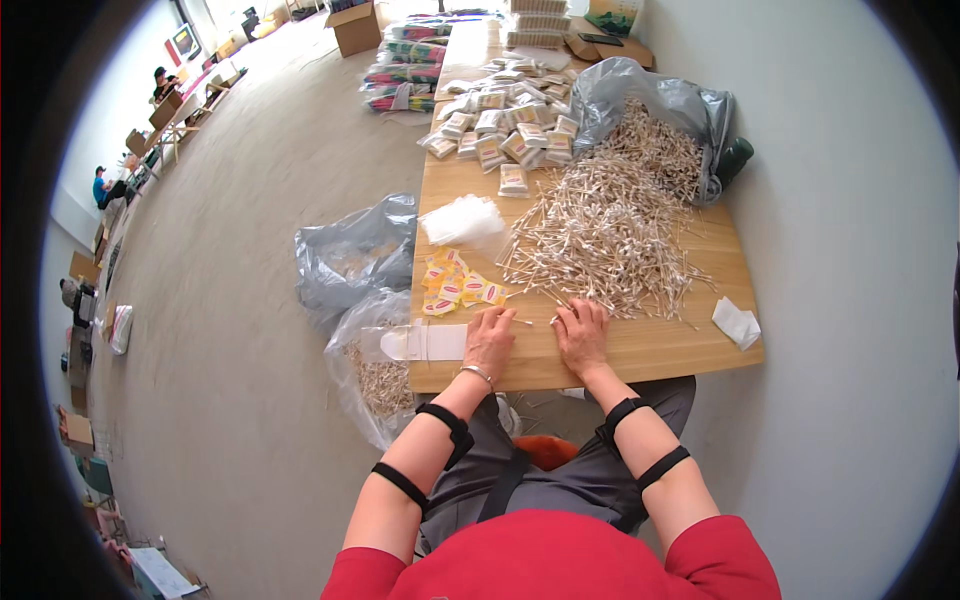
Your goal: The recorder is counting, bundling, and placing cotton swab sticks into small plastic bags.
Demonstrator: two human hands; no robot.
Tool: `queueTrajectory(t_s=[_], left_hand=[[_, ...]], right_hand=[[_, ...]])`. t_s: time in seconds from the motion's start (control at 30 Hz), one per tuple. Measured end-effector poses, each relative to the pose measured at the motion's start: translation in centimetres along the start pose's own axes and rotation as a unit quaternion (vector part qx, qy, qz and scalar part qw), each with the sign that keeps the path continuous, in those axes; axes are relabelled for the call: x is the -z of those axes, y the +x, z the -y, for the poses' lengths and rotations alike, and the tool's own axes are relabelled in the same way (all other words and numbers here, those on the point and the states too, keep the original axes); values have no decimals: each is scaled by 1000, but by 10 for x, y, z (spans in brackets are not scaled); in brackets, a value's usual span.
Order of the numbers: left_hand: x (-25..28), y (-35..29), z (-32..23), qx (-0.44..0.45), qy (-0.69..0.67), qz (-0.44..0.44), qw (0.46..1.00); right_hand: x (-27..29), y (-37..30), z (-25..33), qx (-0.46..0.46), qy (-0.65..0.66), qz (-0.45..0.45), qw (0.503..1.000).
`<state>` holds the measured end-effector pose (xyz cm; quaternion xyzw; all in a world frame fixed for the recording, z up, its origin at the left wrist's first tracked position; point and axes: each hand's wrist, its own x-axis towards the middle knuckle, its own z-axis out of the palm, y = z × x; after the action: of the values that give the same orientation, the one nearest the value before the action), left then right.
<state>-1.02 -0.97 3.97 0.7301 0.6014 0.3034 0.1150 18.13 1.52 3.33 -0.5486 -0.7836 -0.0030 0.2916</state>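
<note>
Hands point(489, 342) point(582, 338) half-curled — both touching loose cotton swabs point(612, 235), grip unclear.

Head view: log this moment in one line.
left hand: beside yellow cards; right hand: at near edge of cotton swab pile; grips: unclear

**Bright, soft light, washed out toward eleven o'clock**

Diffuse light fills the room; its source cannot be made out. The floor point(240, 340) pales nearly to white at eleven o'clock. Glare streaks the grey bag point(606, 92) at one o'clock, and shadows stay faint. The left hand point(489, 342) and right hand point(582, 332), near the centre, look reasonably crisp. At ten o'clock, distant people point(108, 188) turn small and soft. Fisheye distortion bends the outskirts, with dark curved borders at nine and three.
</note>
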Motion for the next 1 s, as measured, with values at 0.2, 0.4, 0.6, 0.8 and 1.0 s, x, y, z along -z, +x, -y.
queueTrajectory(t_s=[0.2, 0.4, 0.6, 0.8, 1.0], left_hand=[[-20, 41, -14, 15, 69, 26, 997], [-35, 76, -11, -2, 111, -30, 993], [-47, 68, -18, -1, 65, -17, 998], [-46, 36, -29, -49, 46, -24, 997], [-34, 11, -27, 4, 34, -16, 999]], right_hand=[[-5, -2, -13, -84, -22, -51, 995], [-1, -1, -8, -98, -47, -57, 992], [12, 2, -3, -119, -20, -34, 992], [-2, -1, -12, -136, -17, -63, 989], [1, 2, -16, -174, -39, -88, 980]])
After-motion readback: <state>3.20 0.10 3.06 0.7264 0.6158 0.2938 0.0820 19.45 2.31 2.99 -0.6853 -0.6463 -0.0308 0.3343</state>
